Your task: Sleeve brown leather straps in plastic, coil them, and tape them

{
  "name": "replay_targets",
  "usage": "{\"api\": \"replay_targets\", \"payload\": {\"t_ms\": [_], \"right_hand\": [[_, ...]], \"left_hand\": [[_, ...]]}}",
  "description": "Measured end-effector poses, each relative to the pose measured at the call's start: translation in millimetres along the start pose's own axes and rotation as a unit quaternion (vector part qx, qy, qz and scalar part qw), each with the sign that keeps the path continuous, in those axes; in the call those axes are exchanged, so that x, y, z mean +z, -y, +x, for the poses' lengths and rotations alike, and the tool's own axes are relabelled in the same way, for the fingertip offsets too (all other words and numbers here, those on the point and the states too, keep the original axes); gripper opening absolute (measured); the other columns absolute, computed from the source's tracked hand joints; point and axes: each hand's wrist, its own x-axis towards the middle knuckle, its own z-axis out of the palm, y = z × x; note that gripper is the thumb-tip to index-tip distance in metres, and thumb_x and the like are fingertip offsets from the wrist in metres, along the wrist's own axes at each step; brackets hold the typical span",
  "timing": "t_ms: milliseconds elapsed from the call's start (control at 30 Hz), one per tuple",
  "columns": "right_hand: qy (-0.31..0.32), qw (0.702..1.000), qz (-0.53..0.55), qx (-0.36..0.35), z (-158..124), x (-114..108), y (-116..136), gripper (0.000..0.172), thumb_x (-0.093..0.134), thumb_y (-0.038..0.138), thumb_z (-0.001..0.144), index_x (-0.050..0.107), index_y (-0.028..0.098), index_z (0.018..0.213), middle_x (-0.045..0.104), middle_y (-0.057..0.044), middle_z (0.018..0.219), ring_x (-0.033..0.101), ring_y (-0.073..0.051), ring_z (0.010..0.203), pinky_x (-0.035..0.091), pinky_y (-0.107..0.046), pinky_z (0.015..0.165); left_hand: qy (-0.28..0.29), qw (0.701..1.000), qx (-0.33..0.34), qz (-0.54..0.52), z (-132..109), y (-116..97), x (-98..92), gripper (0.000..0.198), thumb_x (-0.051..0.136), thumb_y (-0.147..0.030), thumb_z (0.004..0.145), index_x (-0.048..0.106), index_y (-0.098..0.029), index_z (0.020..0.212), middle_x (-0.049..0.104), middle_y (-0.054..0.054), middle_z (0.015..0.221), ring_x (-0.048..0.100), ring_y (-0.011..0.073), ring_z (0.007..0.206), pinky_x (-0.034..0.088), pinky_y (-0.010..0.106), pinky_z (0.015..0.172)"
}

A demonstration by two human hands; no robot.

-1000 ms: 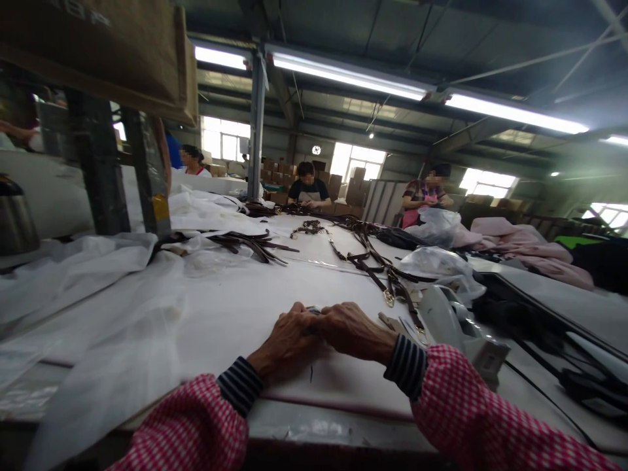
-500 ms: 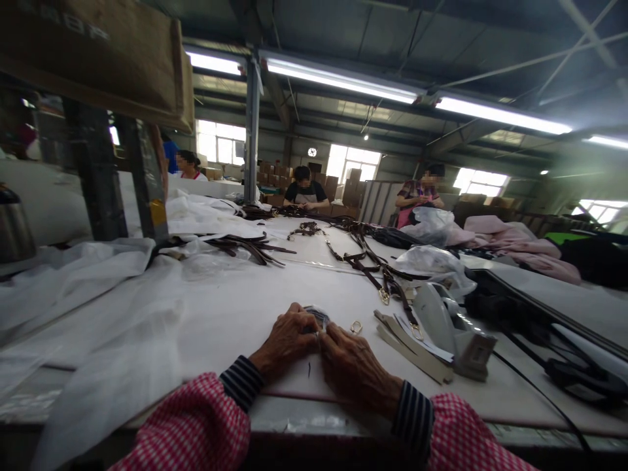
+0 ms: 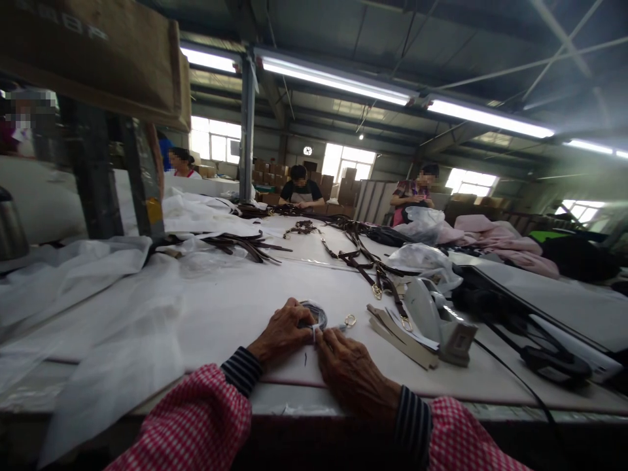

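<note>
Both my hands rest at the table's front edge, pinching a small coil of narrow strap (image 3: pixel 313 314) with a pale end (image 3: pixel 314 332). My left hand (image 3: pixel 280 333) grips the coil's left side. My right hand (image 3: pixel 353 369) lies lower, its fingertips on the pale end. Just right of the coil lies a small gold buckle (image 3: pixel 350 320). Further right are a stack of pale strips (image 3: pixel 397 337) and a white machine, possibly a stapler (image 3: pixel 436 317). Dark leather straps with gold hardware (image 3: pixel 366 265) lie beyond them.
Crumpled white plastic sheeting (image 3: pixel 93 294) covers the table's left side, with dark straps (image 3: pixel 235 245) on it. Plastic bags (image 3: pixel 422 258), pink cloth (image 3: pixel 505 239) and a black cable (image 3: pixel 520 379) lie right. Two seated co-workers (image 3: pixel 300 193) (image 3: pixel 412 196) work beyond.
My hands have parted slightly, so the coil and buckle now show. My right hand has dropped toward the table edge. The whole view has drifted slightly left and tilted.
</note>
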Motion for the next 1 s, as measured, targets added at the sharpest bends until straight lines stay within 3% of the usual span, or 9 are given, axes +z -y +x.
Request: {"api": "replay_targets", "payload": {"t_ms": [133, 500, 733, 867, 933, 1000], "right_hand": [[0.009, 0.998, -0.047, -0.032, 2, -7, 4, 0.030, 0.049, 0.004, 0.093, 0.057, 0.005, 0.122, 0.063, -0.016, 0.109, 0.061, -0.030, 0.092, 0.057, -0.041, 0.068], [-0.009, 1.000, 0.016, 0.013, -4, 8, 1, 0.050, 0.052, 0.003, 0.091, 0.048, 0.005, 0.140, 0.063, -0.019, 0.124, 0.060, -0.033, 0.109, 0.056, -0.043, 0.086], [-0.015, 0.987, 0.152, 0.053, -19, -21, -3, 0.014, 0.055, 0.015, 0.098, 0.065, 0.020, 0.105, 0.065, -0.007, 0.111, 0.061, -0.023, 0.102, 0.054, -0.034, 0.085], [-0.089, 0.972, 0.177, 0.129, -60, -49, -39, 0.022, 0.054, 0.016, 0.098, 0.067, 0.022, 0.114, 0.065, -0.007, 0.114, 0.063, -0.021, 0.101, 0.052, -0.032, 0.084], [-0.129, 0.956, 0.168, 0.203, -87, -65, -74, 0.023, 0.051, 0.019, 0.099, 0.070, 0.022, 0.111, 0.065, -0.008, 0.114, 0.063, -0.022, 0.101, 0.050, -0.035, 0.088], [-0.155, 0.922, 0.174, 0.311, -112, -82, -115, 0.022, 0.054, 0.027, 0.096, 0.073, 0.022, 0.106, 0.065, -0.009, 0.113, 0.063, -0.024, 0.101, 0.048, -0.037, 0.090]], "left_hand": [[0.024, 1.000, 0.002, -0.007, 1, 6, -2.4, 0.028, 0.078, -0.034, 0.074, 0.079, -0.023, 0.100, 0.063, 0.008, 0.116, 0.063, 0.0281, 0.104, 0.047, 0.040, 0.100], [0.030, 0.999, 0.017, 0.014, 3, 7, -4.4, 0.024, 0.075, -0.037, 0.080, 0.077, -0.024, 0.099, 0.062, 0.008, 0.112, 0.062, 0.0279, 0.105, 0.047, 0.039, 0.098], [0.007, 0.997, 0.049, 0.061, -3, 1, 2.1, 0.021, 0.064, -0.033, 0.087, 0.074, -0.020, 0.100, 0.061, 0.009, 0.105, 0.063, 0.0250, 0.096, 0.047, 0.039, 0.091], [0.008, 0.995, 0.048, 0.086, 0, 4, 4.0, 0.022, 0.063, -0.037, 0.087, 0.075, -0.022, 0.099, 0.063, 0.007, 0.104, 0.063, 0.0240, 0.090, 0.048, 0.038, 0.088], [0.012, 0.997, 0.034, 0.063, 2, 5, 3.4, 0.025, 0.064, -0.042, 0.086, 0.076, -0.024, 0.097, 0.064, 0.007, 0.104, 0.064, 0.0246, 0.092, 0.048, 0.037, 0.088], [0.007, 1.000, 0.009, 0.021, 4, 7, 1.9, 0.029, 0.063, -0.048, 0.084, 0.077, -0.025, 0.097, 0.065, 0.006, 0.105, 0.064, 0.0256, 0.095, 0.048, 0.037, 0.089]]}}
